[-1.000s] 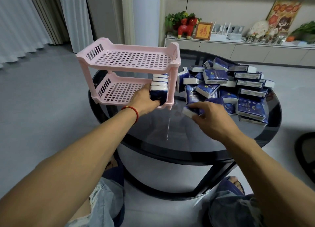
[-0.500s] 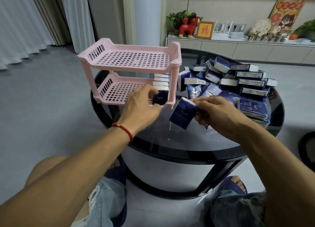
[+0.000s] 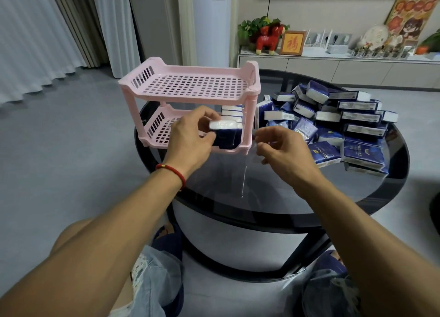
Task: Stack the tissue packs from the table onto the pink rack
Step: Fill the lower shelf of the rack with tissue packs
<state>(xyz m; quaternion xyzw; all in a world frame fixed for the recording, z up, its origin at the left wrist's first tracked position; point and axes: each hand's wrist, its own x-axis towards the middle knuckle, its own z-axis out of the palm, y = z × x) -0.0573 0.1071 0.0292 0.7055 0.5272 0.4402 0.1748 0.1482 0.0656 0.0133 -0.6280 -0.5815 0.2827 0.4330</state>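
Observation:
A pink two-tier rack (image 3: 190,85) stands on the left of the round dark glass table (image 3: 273,188). Its top shelf is bare. Several blue and white tissue packs stand in a row at the right end of its lower shelf (image 3: 232,113). My left hand (image 3: 190,140) grips one blue tissue pack (image 3: 225,132) at the front of that row, just above the lower shelf. My right hand (image 3: 283,152) hovers beside the rack's front right leg with fingers loosely curled and nothing in it. A heap of tissue packs (image 3: 338,126) lies on the right of the table.
The table's near edge curves just in front of my knees (image 3: 152,276). Behind the table runs a low white cabinet (image 3: 333,69) with ornaments and a red horse figure (image 3: 269,40). Grey floor and curtains (image 3: 35,43) lie to the left.
My right hand lifted a pack from the heap and passed it to my left hand. My left hand now holds it at the rack's lower shelf, and my right hand holds nothing.

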